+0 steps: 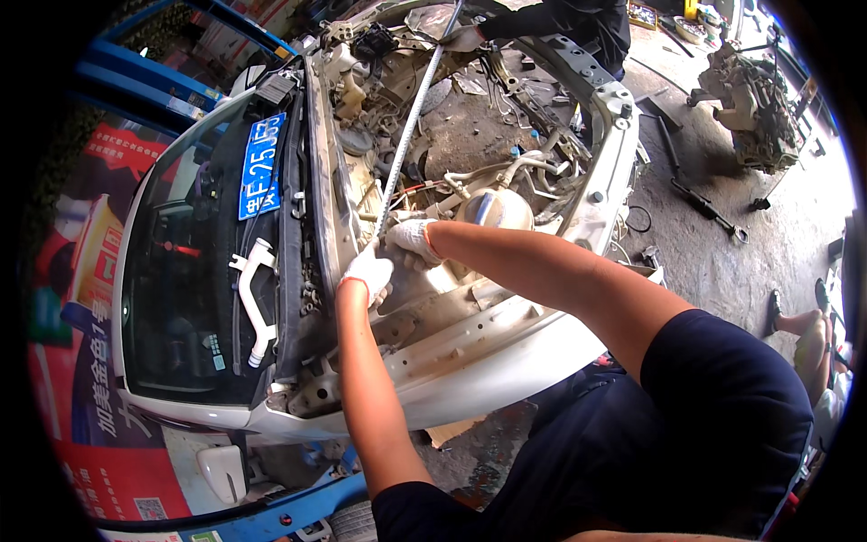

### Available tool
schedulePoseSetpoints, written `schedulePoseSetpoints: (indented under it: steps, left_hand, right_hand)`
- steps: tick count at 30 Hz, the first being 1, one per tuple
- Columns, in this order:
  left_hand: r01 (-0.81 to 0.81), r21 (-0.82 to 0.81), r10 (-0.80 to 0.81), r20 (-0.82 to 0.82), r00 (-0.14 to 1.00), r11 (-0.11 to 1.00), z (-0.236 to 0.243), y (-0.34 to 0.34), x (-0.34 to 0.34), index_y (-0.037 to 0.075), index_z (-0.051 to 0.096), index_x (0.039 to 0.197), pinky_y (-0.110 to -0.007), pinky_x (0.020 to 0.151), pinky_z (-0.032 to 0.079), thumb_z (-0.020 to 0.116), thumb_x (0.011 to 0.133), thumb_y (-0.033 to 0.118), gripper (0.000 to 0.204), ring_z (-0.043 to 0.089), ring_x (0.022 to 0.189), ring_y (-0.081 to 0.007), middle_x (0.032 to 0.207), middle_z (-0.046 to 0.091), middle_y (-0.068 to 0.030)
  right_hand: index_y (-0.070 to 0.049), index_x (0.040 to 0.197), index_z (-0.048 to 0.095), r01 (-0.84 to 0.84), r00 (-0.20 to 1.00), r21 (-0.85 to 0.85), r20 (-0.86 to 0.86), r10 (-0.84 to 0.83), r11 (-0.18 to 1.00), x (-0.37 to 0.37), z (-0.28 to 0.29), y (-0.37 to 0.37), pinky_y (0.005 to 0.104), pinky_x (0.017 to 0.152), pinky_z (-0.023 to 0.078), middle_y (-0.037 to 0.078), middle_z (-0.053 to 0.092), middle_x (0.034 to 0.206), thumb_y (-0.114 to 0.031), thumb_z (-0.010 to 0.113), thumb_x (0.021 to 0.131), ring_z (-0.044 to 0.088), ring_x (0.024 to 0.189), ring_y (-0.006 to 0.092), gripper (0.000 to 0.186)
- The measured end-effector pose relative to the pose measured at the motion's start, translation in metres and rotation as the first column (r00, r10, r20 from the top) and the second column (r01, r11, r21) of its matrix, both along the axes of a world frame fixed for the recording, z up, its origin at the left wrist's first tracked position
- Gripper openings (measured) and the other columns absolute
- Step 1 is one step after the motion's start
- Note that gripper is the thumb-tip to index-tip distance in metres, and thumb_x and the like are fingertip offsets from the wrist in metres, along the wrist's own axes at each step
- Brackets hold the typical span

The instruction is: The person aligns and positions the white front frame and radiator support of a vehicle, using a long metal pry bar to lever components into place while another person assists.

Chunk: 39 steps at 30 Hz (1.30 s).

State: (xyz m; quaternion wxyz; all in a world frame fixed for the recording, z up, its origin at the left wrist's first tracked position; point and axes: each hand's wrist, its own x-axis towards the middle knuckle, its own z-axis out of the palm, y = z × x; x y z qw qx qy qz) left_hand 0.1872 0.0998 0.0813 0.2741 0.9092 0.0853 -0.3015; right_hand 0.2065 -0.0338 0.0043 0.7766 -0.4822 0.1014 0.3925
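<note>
A long, straight, pale metal bar (414, 117) slants across the open engine bay of a white car. Its near end meets my left hand (366, 273), white-gloved, with the fingers closed round it. Just to the right is my right hand (414, 242), also in a white glove; its fingers are curled low in the bay beside the bar, and what they grip is hidden. Toward the far side, a co-worker's gloved hand (463, 39) rests at the bar. A round, pale brake booster (498, 210) sits right of my right hand, among hoses and pipes.
The windscreen (203, 271) carries a blue number plate (262, 167) and a white plastic pipe (256, 303). The car's front frame (601, 172) borders the bay. A removed engine (748, 108) and a dark shaft (704, 206) lie on the floor. Blue lift parts (149, 86) stand at left.
</note>
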Motion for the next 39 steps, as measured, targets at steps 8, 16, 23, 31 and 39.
schedulePoseSetpoints:
  steps: [8,16,23,31,39]
  left_hand:
    - [0.05,-0.101,-0.049,0.013,0.999,0.994,-0.025,0.02,0.018,0.021,0.022,0.157,-0.033,0.035,0.038,0.047,0.084,0.008,0.078,0.046,0.041,-0.0171,0.06,0.052,-0.0082]
    - [0.016,0.02,-0.017,0.015,1.0,1.0,-0.011,0.007,0.005,0.028,0.017,0.158,-0.033,0.035,0.038,0.045,0.083,0.007,0.083,0.045,0.038,-0.0174,0.055,0.051,-0.0091]
    - [0.024,0.011,-0.024,0.023,0.999,1.0,-0.013,0.005,0.007,0.027,0.02,0.158,-0.033,0.035,0.038,0.048,0.082,0.007,0.083,0.047,0.039,-0.0173,0.058,0.054,-0.0104]
    - [-0.001,0.018,0.002,-0.01,1.0,1.0,-0.004,-0.002,0.001,0.028,0.019,0.158,-0.033,0.035,0.038,0.046,0.084,0.007,0.082,0.046,0.039,-0.0173,0.058,0.055,-0.011]
    - [0.012,-0.05,-0.012,0.0,1.0,0.999,-0.025,0.018,0.017,0.027,0.019,0.158,-0.033,0.034,0.037,0.047,0.084,0.008,0.08,0.047,0.039,-0.0173,0.056,0.054,-0.0106]
  right_hand:
    - [-0.017,0.069,0.053,-0.079,0.994,0.096,0.085,0.07,0.992,-0.004,0.002,0.002,0.0219,0.035,0.023,-0.007,0.042,0.053,-0.015,0.051,0.086,0.035,0.038,0.0048,0.017]
    - [-0.017,0.067,0.052,0.047,0.999,-0.068,0.018,-0.046,0.997,-0.01,0.011,-0.001,0.0247,0.036,0.026,-0.005,0.044,0.053,-0.019,0.054,0.082,0.039,0.038,0.008,0.015]
    - [-0.018,0.072,0.052,0.073,0.997,-0.114,0.032,-0.07,0.991,-0.012,0.012,-0.002,0.0233,0.036,0.023,-0.006,0.041,0.053,-0.02,0.052,0.086,0.038,0.039,0.0072,0.014]
    - [-0.017,0.07,0.054,0.077,0.995,-0.129,0.08,-0.067,0.989,-0.016,0.015,-0.005,0.0265,0.038,0.03,-0.005,0.046,0.055,-0.023,0.056,0.083,0.041,0.042,0.0083,0.014]
    - [-0.02,0.076,0.063,0.065,0.99,-0.118,0.131,-0.049,0.991,-0.026,0.028,-0.007,0.0263,0.039,0.026,-0.005,0.046,0.055,-0.02,0.055,0.086,0.039,0.042,0.0087,0.013]
